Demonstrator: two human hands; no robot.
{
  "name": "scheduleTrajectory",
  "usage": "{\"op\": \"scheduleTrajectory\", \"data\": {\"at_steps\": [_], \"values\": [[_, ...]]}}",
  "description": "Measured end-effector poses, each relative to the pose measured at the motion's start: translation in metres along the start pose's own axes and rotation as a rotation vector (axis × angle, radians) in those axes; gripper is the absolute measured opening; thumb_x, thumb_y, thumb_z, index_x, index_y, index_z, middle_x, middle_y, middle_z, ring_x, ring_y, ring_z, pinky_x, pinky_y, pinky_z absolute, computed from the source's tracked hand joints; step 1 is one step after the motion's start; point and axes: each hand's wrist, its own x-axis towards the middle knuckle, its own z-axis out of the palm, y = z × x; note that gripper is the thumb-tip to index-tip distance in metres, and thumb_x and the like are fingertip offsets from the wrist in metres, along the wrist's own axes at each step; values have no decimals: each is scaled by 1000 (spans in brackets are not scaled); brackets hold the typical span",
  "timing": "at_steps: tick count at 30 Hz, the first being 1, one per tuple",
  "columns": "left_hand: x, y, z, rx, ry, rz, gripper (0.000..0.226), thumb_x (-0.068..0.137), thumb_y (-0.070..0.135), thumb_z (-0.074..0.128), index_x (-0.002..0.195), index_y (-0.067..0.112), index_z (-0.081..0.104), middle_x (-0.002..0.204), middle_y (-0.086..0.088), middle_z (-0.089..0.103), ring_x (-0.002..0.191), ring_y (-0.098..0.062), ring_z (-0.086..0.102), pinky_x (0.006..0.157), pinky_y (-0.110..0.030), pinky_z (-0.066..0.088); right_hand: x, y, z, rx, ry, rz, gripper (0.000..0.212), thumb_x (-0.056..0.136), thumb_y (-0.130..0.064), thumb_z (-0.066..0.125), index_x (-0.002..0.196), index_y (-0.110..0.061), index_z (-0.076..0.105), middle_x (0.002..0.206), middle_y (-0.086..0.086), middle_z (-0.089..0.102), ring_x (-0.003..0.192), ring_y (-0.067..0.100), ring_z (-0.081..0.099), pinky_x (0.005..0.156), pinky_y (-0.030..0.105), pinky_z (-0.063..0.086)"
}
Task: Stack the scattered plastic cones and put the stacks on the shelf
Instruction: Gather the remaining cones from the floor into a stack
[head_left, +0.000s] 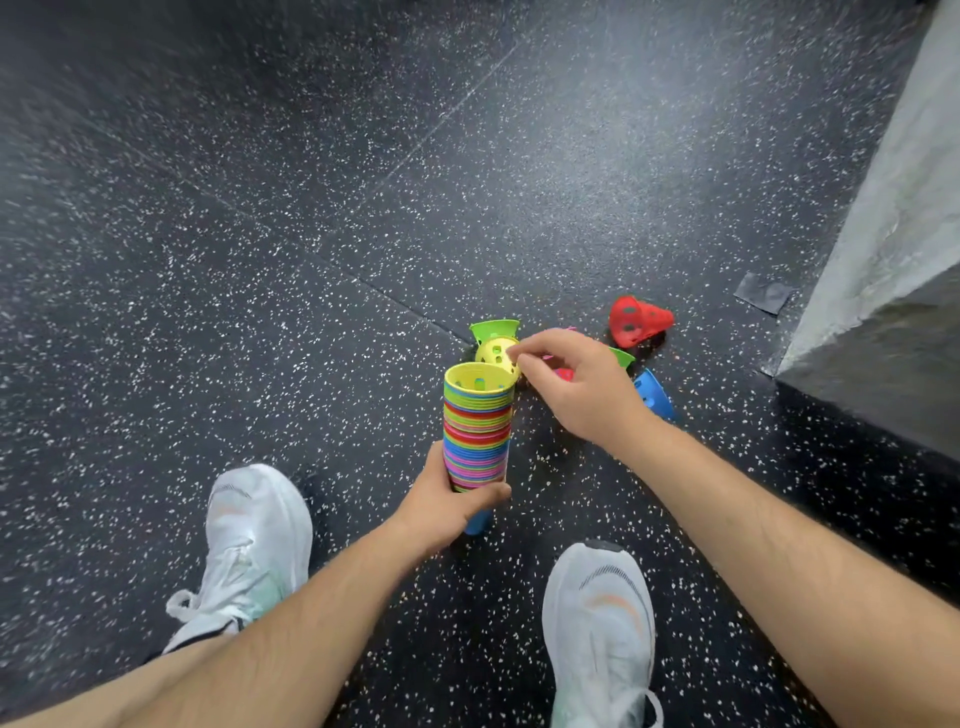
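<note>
I am looking at the speckled black floor (260, 234) lying wide open ahead and to the left. On the right, a grey block (893, 234) is walling that side off, its lower edge running close by the loose cones.

My left hand (447, 504) is holding the cone stack (478, 436) roughly upright, grip clamped round its lower part, above the gap between my left shoe (249, 545) and right shoe (597, 623). My right hand (576, 384) is pinching the yellow cone (496, 353) at its rim, just beyond the stack's top.

A green cone (493, 328) is sitting right behind it. A red cone (639, 320) and a blue cone (655, 395) are lying nearer the block, and a grey tape patch (763, 292) is lying beyond them.
</note>
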Motion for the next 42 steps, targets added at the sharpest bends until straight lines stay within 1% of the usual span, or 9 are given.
{"op": "scheduleTrajectory", "data": {"at_steps": [4, 7, 12, 18, 21, 26, 30, 36, 42], "values": [[-3, 0, 1, 5, 1, -21, 69, 73, 36, 92, 125, 26, 48, 115, 9, 68, 108, -7, 66, 104, -32, 50, 30, 21, 3, -236, -62, 78, 20, 96, -21, 62, 112, -21, 73, 106, -7, 70, 97, 8, 59, 86, 20, 42], [-6, 3, 2, 8, 8, -20, 67, 77, 31, 91, 127, 24, 47, 116, 9, 66, 111, -9, 64, 101, -28, 48, 58, 37, 8, -503, -210, 80, 37, 94, -29, 62, 130, -21, 63, 125, 0, 64, 120, 24, 54, 102, 34, 42], [-10, -2, 6, -27, 41, -4, 63, 79, 26, 89, 124, 27, 44, 113, 9, 65, 101, 3, 61, 81, -4, 45, 96, 39, 21, -725, -371, 51, 71, 91, -42, 68, 152, -20, 39, 152, 2, 44, 139, 31, 35, 113, 42, 33], [-11, -13, 9, -66, 32, 18, 70, 64, 50, 89, 118, 39, 46, 113, 14, 68, 107, -4, 66, 102, -29, 51, 108, 41, 34, -759, -479, 149, 75, 82, -54, 74, 144, -22, 49, 135, 8, 59, 131, 34, 41, 103, 43, 41], [-11, -13, 10, -67, 28, 29, 71, 69, 42, 91, 124, 36, 46, 114, 14, 68, 107, -2, 66, 104, -32, 50, 101, 43, 38, -791, -503, 101, 58, 82, -53, 75, 125, -16, 63, 117, 10, 64, 118, 34, 49, 91, 40, 44], [-9, -15, 8, -86, 50, 19, 67, 74, 32, 92, 125, 29, 48, 112, 10, 68, 104, -5, 66, 91, -17, 51, 79, 47, 38, -673, -411, -25, 26, 91, -35, 67, 80, -12, 64, 76, 3, 55, 88, 33, 56, 69, 35, 40], [-8, -12, 4, -78, 37, 12, 67, 79, 29, 90, 129, 25, 46, 116, 11, 66, 102, 9, 60, 81, -4, 42, 70, 39, 23, -584, -244, -85, 25, 96, -27, 64, 74, -16, 58, 69, -6, 45, 82, 33, 52, 69, 35, 34], [-12, -9, 6, -69, 38, 22, 60, 81, 23, 89, 122, 25, 46, 110, 10, 66, 95, 8, 60, 72, 0, 43, 57, 1, -3, -279, 64, -170, 15, 100, -17, 60, 104, -5, 69, 107, 0, 53, 102, 16, 50, 92, 19, 37], [-16, -9, 9, -114, 55, 47, 61, 77, 29, 91, 119, 31, 46, 111, 8, 67, 101, -5, 66, 82, -14, 50, 39, -28, -9, -252, -20, -321, 20, 100, -15, 56, 109, -5, 70, 119, 6, 64, 111, 14, 56, 101, 11, 36]]}}
